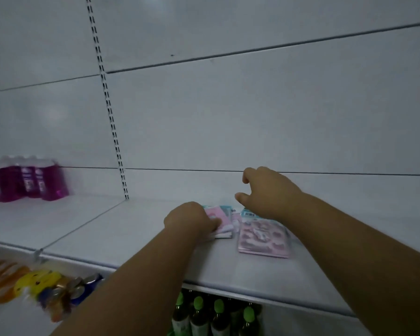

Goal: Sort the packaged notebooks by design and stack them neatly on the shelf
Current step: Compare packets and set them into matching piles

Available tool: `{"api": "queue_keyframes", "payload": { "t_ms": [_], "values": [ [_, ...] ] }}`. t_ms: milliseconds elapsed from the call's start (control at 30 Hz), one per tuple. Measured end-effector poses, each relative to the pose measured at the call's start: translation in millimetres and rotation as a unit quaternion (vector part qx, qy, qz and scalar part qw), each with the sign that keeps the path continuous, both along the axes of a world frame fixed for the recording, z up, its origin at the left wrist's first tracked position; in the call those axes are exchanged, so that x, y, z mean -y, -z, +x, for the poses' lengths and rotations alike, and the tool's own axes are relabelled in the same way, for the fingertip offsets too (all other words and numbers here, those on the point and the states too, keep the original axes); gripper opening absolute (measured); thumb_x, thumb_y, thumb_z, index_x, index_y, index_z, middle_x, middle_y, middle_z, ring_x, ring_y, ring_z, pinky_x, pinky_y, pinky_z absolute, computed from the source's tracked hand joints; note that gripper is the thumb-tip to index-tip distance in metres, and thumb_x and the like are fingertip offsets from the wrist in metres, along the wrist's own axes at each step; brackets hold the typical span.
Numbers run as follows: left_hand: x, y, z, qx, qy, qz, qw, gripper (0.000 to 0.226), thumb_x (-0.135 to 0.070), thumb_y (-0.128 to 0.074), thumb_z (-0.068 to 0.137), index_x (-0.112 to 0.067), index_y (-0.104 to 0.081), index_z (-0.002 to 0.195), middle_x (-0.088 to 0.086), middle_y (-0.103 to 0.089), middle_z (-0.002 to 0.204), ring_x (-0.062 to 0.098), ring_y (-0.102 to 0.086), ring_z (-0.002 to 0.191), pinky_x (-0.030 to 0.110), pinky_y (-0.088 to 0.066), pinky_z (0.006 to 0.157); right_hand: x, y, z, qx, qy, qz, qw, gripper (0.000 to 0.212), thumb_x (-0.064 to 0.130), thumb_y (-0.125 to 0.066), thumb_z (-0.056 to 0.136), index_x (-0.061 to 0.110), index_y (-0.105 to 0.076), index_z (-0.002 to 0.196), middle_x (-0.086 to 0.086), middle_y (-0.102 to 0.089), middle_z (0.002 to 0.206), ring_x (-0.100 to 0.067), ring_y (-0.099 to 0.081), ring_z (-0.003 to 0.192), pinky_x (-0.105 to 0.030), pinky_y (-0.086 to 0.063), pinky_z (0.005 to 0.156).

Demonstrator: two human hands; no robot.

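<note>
Below the shelf edge, nearest the camera, green-capped bottles (199, 311) stand on a lower level, at least four caps showing, beside a blurred heap of yellow and orange packets (34, 284). Above them the white shelf (131, 234) carries the packaged notebooks in two groups, just beside each other. The left hand (189, 219) lies on the left pile (222, 221), pink and teal covers stacked a few deep, its grip pressed down on the near corner; whether the fingers curl under the edge I cannot tell. The right pile (262, 235) shows one pink patterned cover on top, with a barcode label at its far end; how many lie beneath is unclear. The right hand (269, 187) hovers over the far end of that pile, its grip apart and holding nothing. Judging by the two separate piles, the sorting looks largely done; squaring the left pile, whose edges are uneven, seems to remain. Farther left, against the back panel (252, 117), sits one wrapped pack of pink-purple bottles (27, 178).
</note>
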State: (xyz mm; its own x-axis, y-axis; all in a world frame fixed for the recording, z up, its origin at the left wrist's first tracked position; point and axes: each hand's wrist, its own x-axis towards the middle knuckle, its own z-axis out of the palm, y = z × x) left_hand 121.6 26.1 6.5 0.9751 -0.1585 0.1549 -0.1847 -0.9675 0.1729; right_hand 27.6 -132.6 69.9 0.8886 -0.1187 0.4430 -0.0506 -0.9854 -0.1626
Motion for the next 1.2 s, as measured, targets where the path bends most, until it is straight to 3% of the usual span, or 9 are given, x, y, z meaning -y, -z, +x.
{"api": "queue_keyframes", "payload": {
  "t_ms": [133,300,467,600,733,833,933,1100,1200],
  "values": [
    [-15.1,-8.7,15.7,-0.002,0.052,-0.023,0.998,0.041,-0.048,-0.065,0.077,-0.013,-0.047,0.067,0.007,-0.060,0.087,0.024,-0.054,0.079,0.029,-0.043,0.069,-4.9,13.6,-5.9,-0.003,0.069,0.016,0.997,0.042,0.051,-0.054,0.086,0.021,-0.051,0.115,-0.003,-0.053,0.111,-0.022,-0.054,0.089,-0.034,-0.043,0.071],
    [-25.1,-23.7,16.2,-0.004,0.073,-0.224,0.972,0.021,-0.019,-0.062,0.082,-0.004,-0.066,0.095,0.013,-0.069,0.099,0.030,-0.066,0.092,0.031,-0.050,0.072,-12.3,37.1,-11.7,-0.051,0.149,0.024,0.987,0.043,0.051,-0.057,0.085,0.018,-0.053,0.112,-0.007,-0.057,0.109,-0.021,-0.051,0.084,-0.033,-0.043,0.070],
    [-28.1,-38.8,-12.2,0.018,0.159,-0.524,0.837,0.001,-0.021,-0.060,0.083,-0.021,-0.060,0.084,0.002,-0.070,0.084,0.020,-0.067,0.074,0.035,-0.056,0.065,-14.9,61.4,-8.7,-0.120,0.249,0.006,0.961,0.059,0.064,-0.045,0.080,0.019,-0.058,0.117,-0.008,-0.065,0.115,-0.028,-0.061,0.099,-0.034,-0.048,0.080],
    [-33.4,-48.2,-35.0,-0.046,0.203,-0.663,0.719,0.011,-0.024,-0.067,0.088,-0.027,-0.057,0.089,-0.005,-0.068,0.085,0.009,-0.070,0.064,0.024,-0.055,0.053,-16.5,73.9,0.4,-0.159,0.296,0.040,0.941,0.071,0.068,-0.042,0.076,0.019,-0.055,0.126,-0.009,-0.063,0.120,-0.028,-0.059,0.104,-0.035,-0.049,0.086],
    [-40.2,-50.3,-47.0,-0.075,0.238,-0.683,0.686,0.013,-0.020,-0.068,0.087,-0.024,-0.058,0.094,-0.003,-0.073,0.081,0.011,-0.073,0.071,0.037,-0.059,0.071,-19.1,65.2,3.6,-0.130,0.270,0.090,0.950,0.068,0.066,-0.059,0.074,0.015,-0.057,0.120,-0.006,-0.065,0.115,-0.026,-0.059,0.104,-0.033,-0.046,0.086],
    [-38.5,-46.9,-56.8,-0.106,0.258,-0.691,0.666,0.011,-0.020,-0.067,0.090,-0.022,-0.057,0.096,-0.006,-0.076,0.081,0.014,-0.074,0.074,0.033,-0.057,0.066,-17.9,57.5,-5.2,-0.054,0.253,0.188,0.947,0.053,0.048,-0.066,0.078,0.008,-0.059,0.111,-0.012,-0.064,0.111,-0.030,-0.058,0.106,-0.032,-0.044,0.085],
    [-29.3,-45.4,-70.5,-0.123,0.271,-0.687,0.663,0.010,-0.022,-0.065,0.091,-0.021,-0.057,0.098,-0.003,-0.077,0.087,0.015,-0.074,0.075,0.034,-0.058,0.067,-8.7,48.4,-24.1,0.087,0.205,0.305,0.926,0.024,0.024,-0.061,0.082,0.004,-0.065,0.095,-0.017,-0.068,0.095,-0.033,-0.065,0.089,-0.029,-0.045,0.069],
    [5.2,-47.1,-102.8,-0.131,0.305,-0.684,0.650,0.010,-0.023,-0.065,0.091,-0.023,-0.057,0.097,-0.002,-0.077,0.090,0.016,-0.074,0.079,0.034,-0.059,0.067,21.9,31.4,-75.0,0.224,0.155,0.416,0.868,0.007,0.014,-0.062,0.083,0.011,-0.061,0.090,-0.012,-0.068,0.088,-0.033,-0.067,0.084,-0.048,-0.056,0.079],
    [44.2,-46.9,-131.6,-0.140,0.317,-0.675,0.651,0.010,-0.022,-0.065,0.090,-0.024,-0.057,0.095,-0.003,-0.077,0.090,0.014,-0.074,0.078,0.034,-0.059,0.069,55.4,24.5,-122.8,0.276,0.164,0.422,0.848,0.005,0.013,-0.064,0.085,0.017,-0.063,0.086,-0.012,-0.069,0.086,-0.029,-0.068,0.081,-0.049,-0.058,0.077]
  ]
}}
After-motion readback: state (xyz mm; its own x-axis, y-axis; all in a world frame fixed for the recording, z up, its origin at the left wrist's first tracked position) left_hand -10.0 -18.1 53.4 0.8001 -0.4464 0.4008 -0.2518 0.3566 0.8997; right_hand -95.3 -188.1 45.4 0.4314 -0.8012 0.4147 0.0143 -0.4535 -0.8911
